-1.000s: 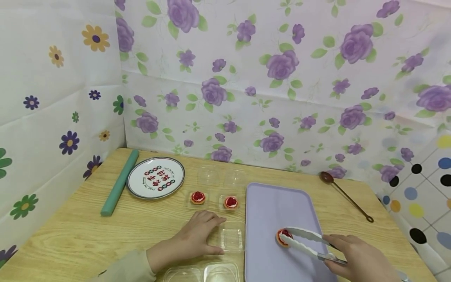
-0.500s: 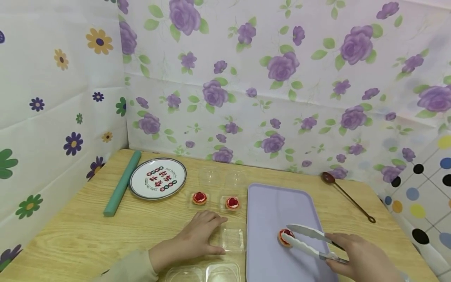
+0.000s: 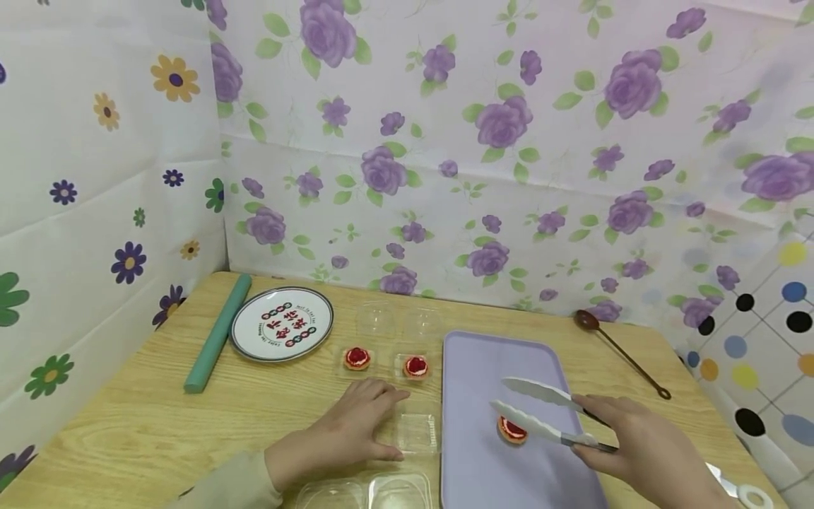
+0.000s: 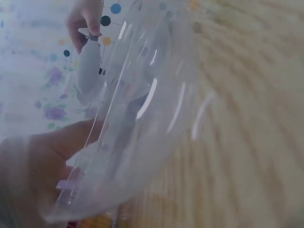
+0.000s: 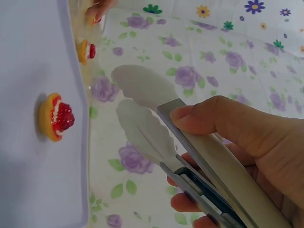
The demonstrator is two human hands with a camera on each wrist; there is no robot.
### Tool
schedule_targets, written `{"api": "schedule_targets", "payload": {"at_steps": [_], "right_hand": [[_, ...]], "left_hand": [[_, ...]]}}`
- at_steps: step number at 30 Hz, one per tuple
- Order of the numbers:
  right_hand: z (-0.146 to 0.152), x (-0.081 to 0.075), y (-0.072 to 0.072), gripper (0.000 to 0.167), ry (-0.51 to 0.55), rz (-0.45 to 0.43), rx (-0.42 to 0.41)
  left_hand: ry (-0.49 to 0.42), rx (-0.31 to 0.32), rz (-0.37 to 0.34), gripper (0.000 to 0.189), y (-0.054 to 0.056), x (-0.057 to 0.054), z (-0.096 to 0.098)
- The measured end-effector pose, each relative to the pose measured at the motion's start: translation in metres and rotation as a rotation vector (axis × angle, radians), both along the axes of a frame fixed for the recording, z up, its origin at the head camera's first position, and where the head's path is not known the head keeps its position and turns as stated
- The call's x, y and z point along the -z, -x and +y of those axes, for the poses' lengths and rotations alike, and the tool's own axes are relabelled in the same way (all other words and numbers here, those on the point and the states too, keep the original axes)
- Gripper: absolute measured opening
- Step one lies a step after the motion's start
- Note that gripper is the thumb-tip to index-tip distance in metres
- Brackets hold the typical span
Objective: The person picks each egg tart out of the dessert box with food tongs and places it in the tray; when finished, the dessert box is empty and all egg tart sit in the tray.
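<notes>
My right hand (image 3: pixel 642 445) grips a pair of tongs (image 3: pixel 540 391) with pale, scalloped ends. The ends are apart and hang above a lilac tray (image 3: pixel 470 396), with nothing between them. Below, a small tart (image 3: pixel 514 435) with red topping lies on the tray; the right wrist view shows the tart (image 5: pixel 57 117) clear of the tongs. At the tray's left side my left hand (image 3: pixel 346 428) spreads its thumb and fingers beside a clear plastic box (image 3: pixel 417 431). That box (image 4: pixel 142 118) fills much of the left wrist view, partly in front of the hand.
Two similar tarts (image 3: pixel 357 358) sit in opened clear boxes behind my left hand. Another clear box (image 3: pixel 399 491) lies at the front edge. A patterned plate (image 3: pixel 254 332), a green rod (image 3: pixel 216 336), a long-handled brown spoon (image 3: pixel 629 357) and white-handled scissors (image 3: pixel 753 495) lie around.
The tongs' ends were at the tart; now they have lifted away from it, moving back and slightly left. The tart stays on the tray. My left hand keeps its place.
</notes>
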State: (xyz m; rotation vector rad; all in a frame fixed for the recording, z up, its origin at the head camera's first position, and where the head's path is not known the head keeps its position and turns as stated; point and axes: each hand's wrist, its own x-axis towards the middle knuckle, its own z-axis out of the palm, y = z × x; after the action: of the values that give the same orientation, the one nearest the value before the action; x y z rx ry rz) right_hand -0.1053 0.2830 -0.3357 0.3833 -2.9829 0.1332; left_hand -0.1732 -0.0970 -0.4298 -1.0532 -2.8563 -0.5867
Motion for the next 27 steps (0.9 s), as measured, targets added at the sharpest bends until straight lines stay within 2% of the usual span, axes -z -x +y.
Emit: {"api": "schedule_targets", "payload": {"at_steps": [7, 13, 17, 22, 27], "right_hand": [[-0.018, -0.008, 0.005, 0.062, 0.0, 0.068, -0.024], [-0.037, -0.015, 0.01, 0.063, 0.059, 0.18, -0.137], [-0.051, -0.017, 0.011, 0.062, 0.116, 0.188, -0.2], [-0.067, -0.016, 0.012, 0.06, 0.157, 0.145, -0.237], [-0.081, -0.017, 0.013, 0.06, 0.137, 0.155, -0.264]], "left_hand": [[-0.037, 0.007, -0.018, 0.085, 0.003, -0.015, -0.008], [-0.089, 0.026, -0.026, 0.083, 0.004, -0.026, -0.022], [-0.109, 0.028, -0.052, 0.081, 0.005, -0.027, -0.032], [-0.11, 0.009, -0.079, 0.081, 0.003, -0.024, -0.044], [-0.125, -0.021, -0.102, 0.084, 0.0, -0.021, -0.053]]}}
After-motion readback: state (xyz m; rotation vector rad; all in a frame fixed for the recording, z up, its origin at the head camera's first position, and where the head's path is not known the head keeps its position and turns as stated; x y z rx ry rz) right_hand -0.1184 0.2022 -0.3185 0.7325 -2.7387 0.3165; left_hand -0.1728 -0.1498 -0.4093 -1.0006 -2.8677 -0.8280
